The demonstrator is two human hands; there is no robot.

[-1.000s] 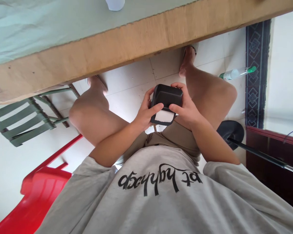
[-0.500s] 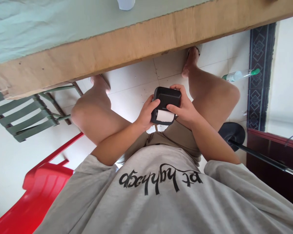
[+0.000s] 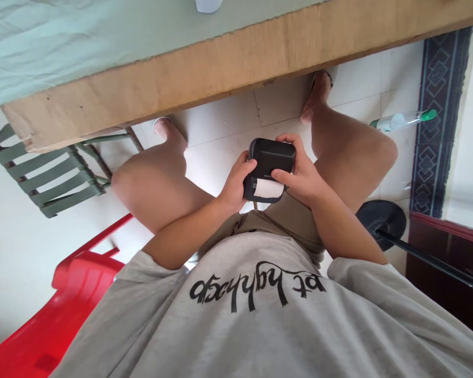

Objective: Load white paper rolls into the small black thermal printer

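Above my lap, a small black portable printer [image 3: 274, 156] is held between both hands. White paper [image 3: 268, 188] shows at the end nearest my body. My left hand [image 3: 236, 184] is closed around the printer's left side, with its thumb on the top face. On the other side, my right hand [image 3: 302, 173] grips the right edge, its thumb lying on top just above the paper. The printer's underside and most of the fingertips below it are hidden.
A wooden table edge [image 3: 173, 84] with a pale green cloth [image 3: 102, 31] runs across the top; a white cup [image 3: 208, 5] stands there. A green-strapped folding stool [image 3: 51, 173] and a red chair [image 3: 63, 310] are at left. At right are a plastic bottle [image 3: 404, 121] and a round black base [image 3: 382, 223].
The view has shifted slightly, so the table, stool, chair and bottle appear farther right. Both hands keep their hold on the printer, which has barely moved.
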